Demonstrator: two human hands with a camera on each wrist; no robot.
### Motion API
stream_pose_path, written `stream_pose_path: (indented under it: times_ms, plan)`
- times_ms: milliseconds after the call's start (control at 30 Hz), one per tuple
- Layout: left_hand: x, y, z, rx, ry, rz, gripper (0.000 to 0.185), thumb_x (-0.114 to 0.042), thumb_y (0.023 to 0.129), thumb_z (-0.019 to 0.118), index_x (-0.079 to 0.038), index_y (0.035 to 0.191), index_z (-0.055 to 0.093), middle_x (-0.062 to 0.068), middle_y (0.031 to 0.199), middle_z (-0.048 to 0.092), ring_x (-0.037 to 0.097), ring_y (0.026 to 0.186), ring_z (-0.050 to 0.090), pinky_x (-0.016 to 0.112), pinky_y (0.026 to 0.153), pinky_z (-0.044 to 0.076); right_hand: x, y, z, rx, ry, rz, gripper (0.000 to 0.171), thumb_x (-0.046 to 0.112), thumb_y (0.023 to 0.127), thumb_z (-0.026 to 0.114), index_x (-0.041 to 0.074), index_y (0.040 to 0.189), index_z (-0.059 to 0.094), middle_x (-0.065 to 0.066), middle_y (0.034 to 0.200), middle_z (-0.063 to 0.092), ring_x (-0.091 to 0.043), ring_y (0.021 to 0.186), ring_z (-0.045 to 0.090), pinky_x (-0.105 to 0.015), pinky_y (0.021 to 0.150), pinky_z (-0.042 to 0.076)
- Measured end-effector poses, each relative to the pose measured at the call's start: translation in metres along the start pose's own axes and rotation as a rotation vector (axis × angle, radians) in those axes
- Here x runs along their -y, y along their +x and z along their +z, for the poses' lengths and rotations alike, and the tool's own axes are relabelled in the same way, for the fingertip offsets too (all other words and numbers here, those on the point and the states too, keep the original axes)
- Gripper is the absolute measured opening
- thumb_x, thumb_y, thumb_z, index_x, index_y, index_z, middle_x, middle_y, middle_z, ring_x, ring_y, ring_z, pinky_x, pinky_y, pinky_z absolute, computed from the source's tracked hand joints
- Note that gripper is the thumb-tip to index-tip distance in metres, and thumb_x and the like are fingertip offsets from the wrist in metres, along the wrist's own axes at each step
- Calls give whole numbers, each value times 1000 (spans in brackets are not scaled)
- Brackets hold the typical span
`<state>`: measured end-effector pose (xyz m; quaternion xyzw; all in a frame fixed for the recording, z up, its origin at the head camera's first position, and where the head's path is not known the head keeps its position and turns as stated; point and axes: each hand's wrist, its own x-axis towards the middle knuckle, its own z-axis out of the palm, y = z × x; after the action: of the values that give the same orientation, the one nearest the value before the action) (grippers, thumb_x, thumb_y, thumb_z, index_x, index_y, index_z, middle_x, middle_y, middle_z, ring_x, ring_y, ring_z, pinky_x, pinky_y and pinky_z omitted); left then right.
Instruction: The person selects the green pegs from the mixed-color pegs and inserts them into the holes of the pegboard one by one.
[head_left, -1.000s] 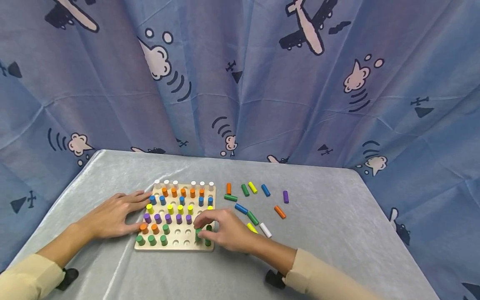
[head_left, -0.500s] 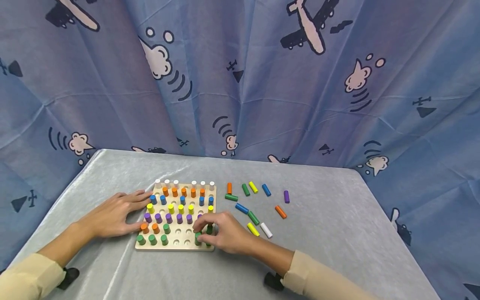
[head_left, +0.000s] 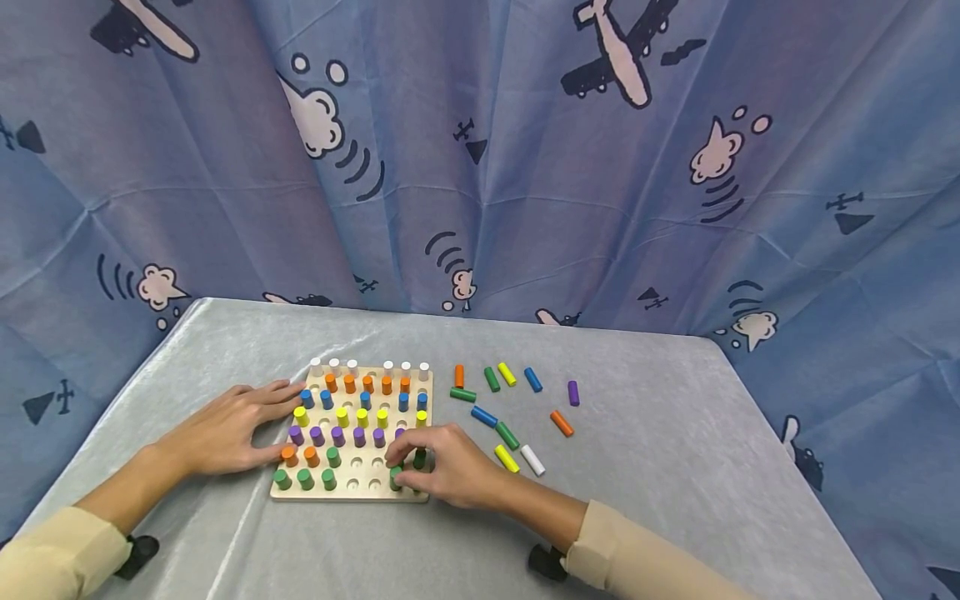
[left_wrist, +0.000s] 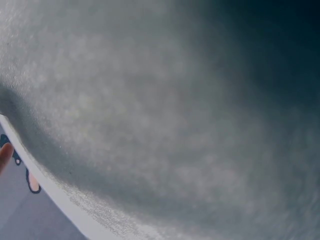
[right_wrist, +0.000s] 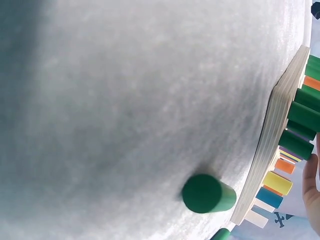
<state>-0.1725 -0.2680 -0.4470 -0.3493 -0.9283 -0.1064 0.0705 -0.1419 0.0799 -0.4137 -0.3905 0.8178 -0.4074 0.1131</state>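
Note:
A wooden pegboard (head_left: 363,493) stands on the table with rows of upright white, orange, blue, yellow, purple and green pegs. My left hand (head_left: 232,429) rests at its left side, fingers spread along the edge. Over the board's front right corner, my right hand (head_left: 453,467) pinches a green peg (head_left: 395,478) between thumb and finger; the peg stands upright in the front row. Another green peg (head_left: 419,458) stands close by, partly behind that hand. Bare holes show between the green pegs. In the right wrist view, fingertips (right_wrist: 311,172) appear beside the green pegs at the board's edge.
Loose pegs lie right of the board, among them a white peg (head_left: 532,460), a yellow peg (head_left: 506,458), a purple peg (head_left: 573,393) and an orange peg (head_left: 561,423). One green peg (right_wrist: 205,194) lies near the board's side. A patterned curtain (head_left: 480,167) hangs behind the table.
The green peg in my right hand has gone lower into the front row, and the hand has dropped slightly with it. My left hand has stayed in place.

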Motion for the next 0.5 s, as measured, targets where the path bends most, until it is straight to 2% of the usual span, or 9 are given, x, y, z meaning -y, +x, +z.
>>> stream_pose_path:
  times_ms: [500]
  plan:
    - [1, -1, 0, 3, -5, -3, 66, -45, 87, 71, -2, 135, 61, 13, 149, 49, 37, 133, 49, 55, 96, 44, 2, 2, -3, 39, -50, -21, 19, 8, 87, 77, 11, 105, 72, 7, 97, 74, 3, 92, 63, -22, 83, 52]
